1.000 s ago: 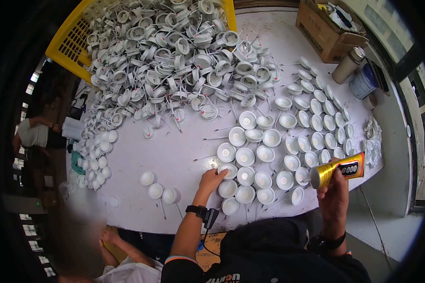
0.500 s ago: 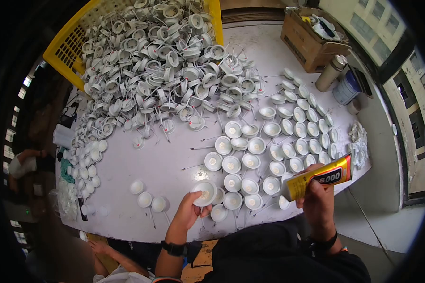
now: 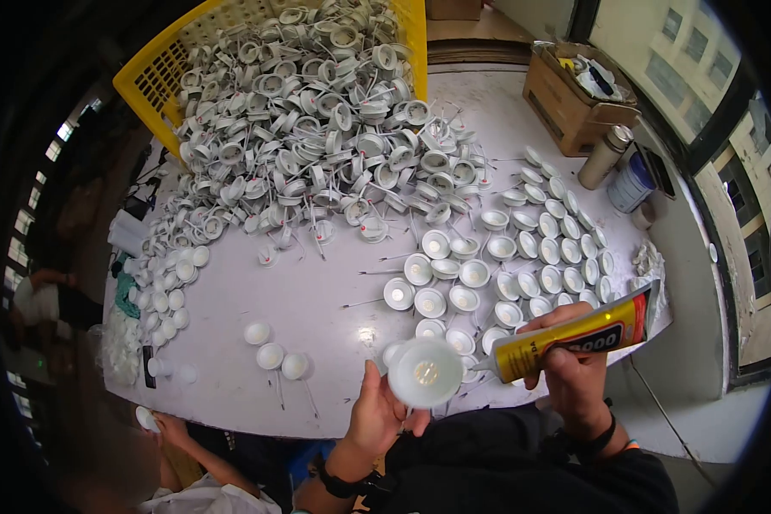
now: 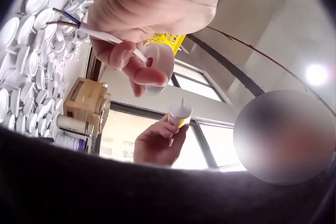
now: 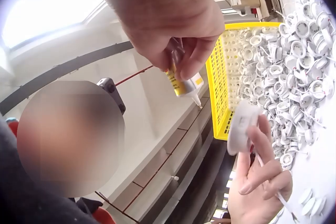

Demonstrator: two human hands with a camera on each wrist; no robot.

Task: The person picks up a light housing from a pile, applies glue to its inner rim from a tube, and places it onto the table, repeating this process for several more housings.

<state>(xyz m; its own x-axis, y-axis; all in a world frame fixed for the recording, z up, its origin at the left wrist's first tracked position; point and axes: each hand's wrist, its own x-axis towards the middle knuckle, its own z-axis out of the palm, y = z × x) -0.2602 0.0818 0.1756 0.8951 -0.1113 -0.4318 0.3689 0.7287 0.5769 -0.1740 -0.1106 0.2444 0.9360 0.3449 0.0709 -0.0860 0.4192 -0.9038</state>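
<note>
My left hand (image 3: 375, 420) holds up a white downlight housing (image 3: 424, 373), its open cup facing the head camera and a round yellowish disc at its centre. From its back, in the left wrist view, a white cable (image 4: 107, 36) with bare-ended wires runs past my fingers. My right hand (image 3: 574, 385) grips a yellow and black glue tube (image 3: 608, 336) marked 8000, tilted with its nozzle towards the cup's right rim. In the right wrist view the tube's nozzle (image 5: 197, 100) points down, above and apart from the housing (image 5: 244, 127).
Rows of similar housings (image 3: 503, 248) stand on the table (image 3: 223, 317). A yellow basket (image 3: 150, 86) spills a large heap of ring-shaped parts. White caps (image 3: 180, 270) cluster at left. A cardboard box (image 3: 574, 103), flask (image 3: 606, 157) and tub (image 3: 631, 184) line the right. Another person's hand (image 3: 176, 433) is lower left.
My left hand has picked a housing from the near rows and raised it towards the head camera, beside the tube. My right hand keeps the glue tube, its nozzle end now close to the housing.
</note>
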